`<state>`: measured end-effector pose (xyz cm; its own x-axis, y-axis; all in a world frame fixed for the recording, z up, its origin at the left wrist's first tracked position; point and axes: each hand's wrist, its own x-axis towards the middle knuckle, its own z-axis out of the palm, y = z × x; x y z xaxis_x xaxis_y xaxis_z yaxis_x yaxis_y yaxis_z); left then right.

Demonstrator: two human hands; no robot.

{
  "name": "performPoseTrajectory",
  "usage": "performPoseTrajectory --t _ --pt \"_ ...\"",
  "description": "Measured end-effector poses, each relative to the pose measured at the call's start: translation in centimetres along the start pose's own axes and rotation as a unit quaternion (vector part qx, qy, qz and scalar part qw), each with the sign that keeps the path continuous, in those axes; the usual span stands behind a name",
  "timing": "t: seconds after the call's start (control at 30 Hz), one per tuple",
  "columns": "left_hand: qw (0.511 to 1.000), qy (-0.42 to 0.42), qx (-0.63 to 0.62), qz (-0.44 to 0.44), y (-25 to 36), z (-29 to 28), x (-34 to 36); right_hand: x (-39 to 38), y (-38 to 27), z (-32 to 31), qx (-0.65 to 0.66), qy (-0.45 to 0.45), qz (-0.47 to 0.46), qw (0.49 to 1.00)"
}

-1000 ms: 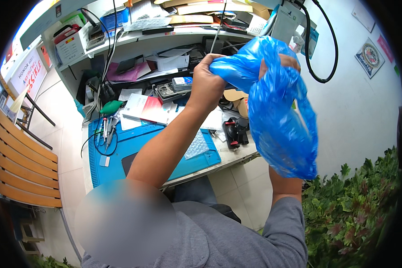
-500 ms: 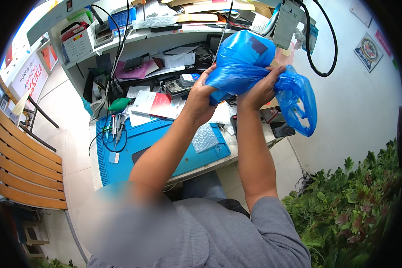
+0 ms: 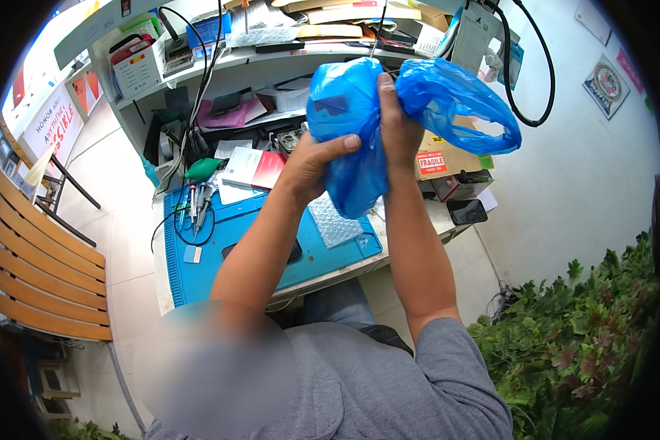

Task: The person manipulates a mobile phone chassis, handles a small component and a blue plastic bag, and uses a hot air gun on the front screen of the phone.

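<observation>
A blue plastic bag (image 3: 348, 103) is held up over the desk, its body bunched around something I cannot make out, with a dark patch on its left. My left hand (image 3: 314, 163) grips the lower left of the bag, thumb across its front. My right hand (image 3: 397, 128) is closed on the bag's middle, thumb pointing up. The loose handle loops (image 3: 477, 103) spread out to the right. Below the bag are a blue work mat (image 3: 264, 205) and a sheet of bubble wrap (image 3: 334, 231).
Tools (image 3: 198, 205), a green air blower (image 3: 202, 169), white-and-red boxes (image 3: 253, 167) and a phone (image 3: 467, 212) lie on the desk, near cardboard boxes (image 3: 447, 147). Cluttered shelves (image 3: 271, 47) rise behind. A slatted wooden chair (image 3: 44, 257) stands left; foliage (image 3: 565, 330) fills the lower right.
The bag has gone from hanging down on the right to an upright bundle nearer the middle. My right hand has come into view and moved up and left; my left hand has shifted lower.
</observation>
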<state>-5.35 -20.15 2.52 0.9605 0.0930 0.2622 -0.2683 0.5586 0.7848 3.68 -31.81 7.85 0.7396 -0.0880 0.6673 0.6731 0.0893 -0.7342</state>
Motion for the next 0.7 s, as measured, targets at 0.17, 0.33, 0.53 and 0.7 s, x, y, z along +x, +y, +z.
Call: performPoseTrajectory --t 0.17,0.33,0.53,0.7 --pt "0.991 0.092 -0.09 0.048 -0.6 0.0 -1.0 -0.6 1.0 2.3 0.149 -0.021 0.125 0.981" --pt "0.978 0.124 -0.116 0.122 -0.2 -2.1 -1.5 -1.5 2.3 5.7 0.247 0.039 0.172 0.953" --pt "0.977 0.106 -0.156 0.097 -0.3 -7.3 -0.2 -2.8 8.0 7.6 0.362 -0.019 0.357 0.861" --pt "0.957 0.028 -0.267 0.111 -1.9 -9.3 0.2 -4.2 9.4 8.4 0.471 -0.095 0.449 0.754"
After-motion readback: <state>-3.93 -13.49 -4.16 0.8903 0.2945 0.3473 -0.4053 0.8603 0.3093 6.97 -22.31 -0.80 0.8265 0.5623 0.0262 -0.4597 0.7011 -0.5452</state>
